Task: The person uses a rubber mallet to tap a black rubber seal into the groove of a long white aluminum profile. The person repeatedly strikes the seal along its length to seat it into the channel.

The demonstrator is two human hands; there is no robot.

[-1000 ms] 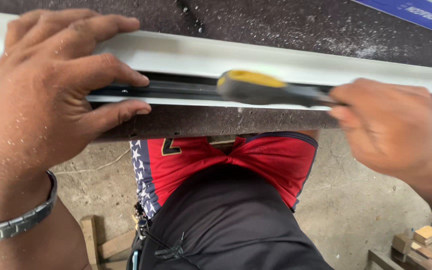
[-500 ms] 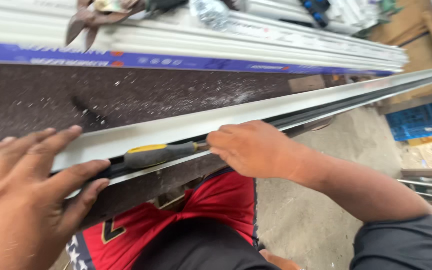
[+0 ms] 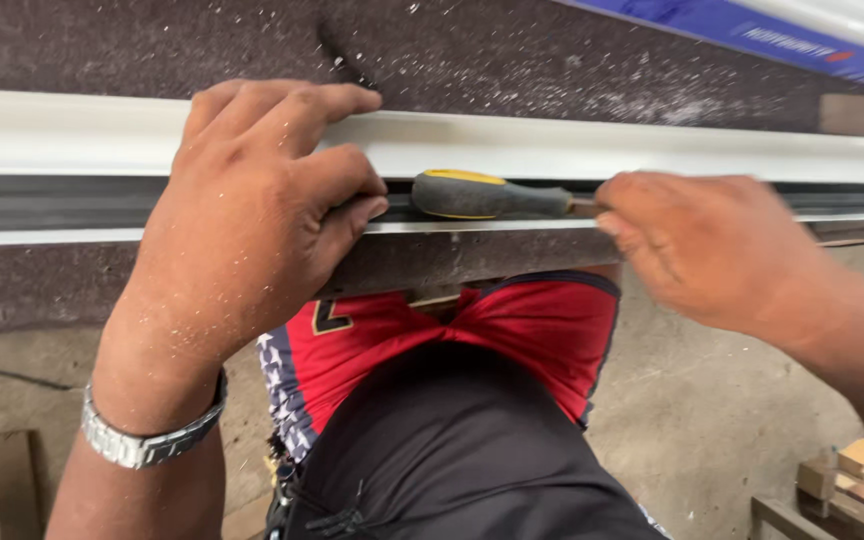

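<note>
Pressing down on the white profile (image 3: pixel 552 145), my left hand (image 3: pixel 252 220) lies flat and spread, fingers reaching over the pale upper flange toward twelve o'clock and the thumb hooked along the dark channel (image 3: pixel 42 203) that runs beneath it. The profile stretches straight across the workbench (image 3: pixel 102 45) from nine o'clock to three o'clock, and the channel follows that same long axis.

Lying in that channel, the screwdriver (image 3: pixel 492 194) has its grey and yellow handle pointing to nine o'clock, butt end just beside my left thumb, while the shaft runs toward three o'clock and disappears under my right hand (image 3: pixel 712 250). My right hand is blurred; its fingers curl over the shaft end, so I judge it closed on the tool, though the grip itself is hard to make out.

So the tool sits between both hands, aligned with the channel. The left is nearer the handle; the right covers the working end. At my left wrist, toward seven o'clock, sits a metal watch (image 3: pixel 147 440).
</note>
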